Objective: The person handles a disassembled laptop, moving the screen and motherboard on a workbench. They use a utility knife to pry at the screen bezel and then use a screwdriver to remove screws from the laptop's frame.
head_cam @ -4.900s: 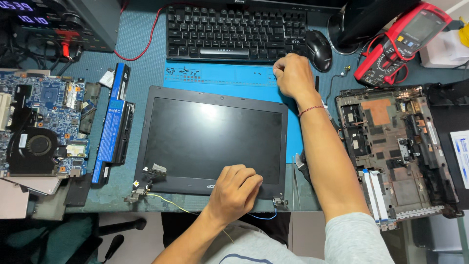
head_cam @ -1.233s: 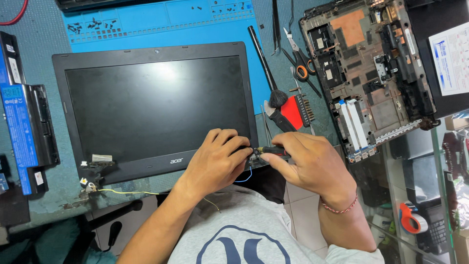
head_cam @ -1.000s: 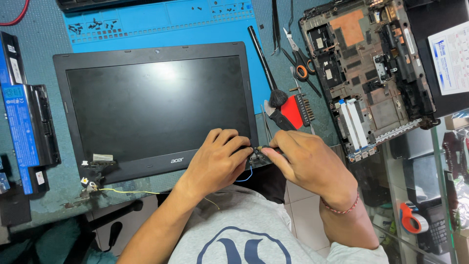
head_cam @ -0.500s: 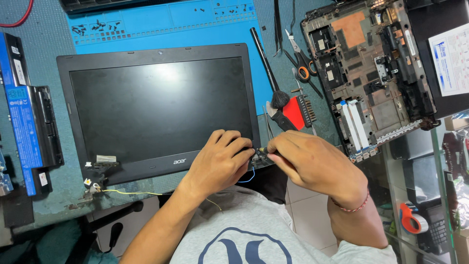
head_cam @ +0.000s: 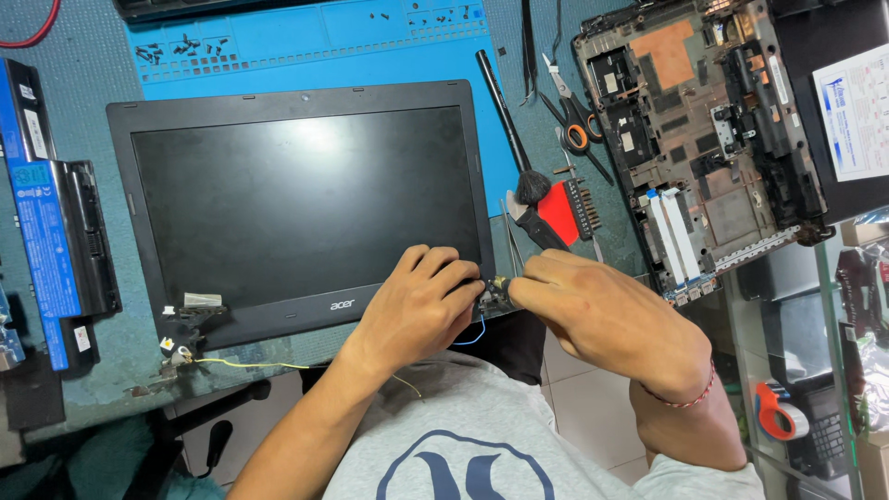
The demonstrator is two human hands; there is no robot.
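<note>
Head view shows your left hand [head_cam: 421, 306] pressed on the laptop screen panel [head_cam: 301, 208], which lies flat on the counter [head_cam: 93, 111]. Your right hand [head_cam: 593, 306] pinches the panel's small metal hinge [head_cam: 497, 289] at its near right corner.

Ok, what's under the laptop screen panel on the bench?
The screen panel lies partly on a blue mat and the teal bench. The left hand and right hand cover its lower right corner; anything beneath is hidden.
</note>
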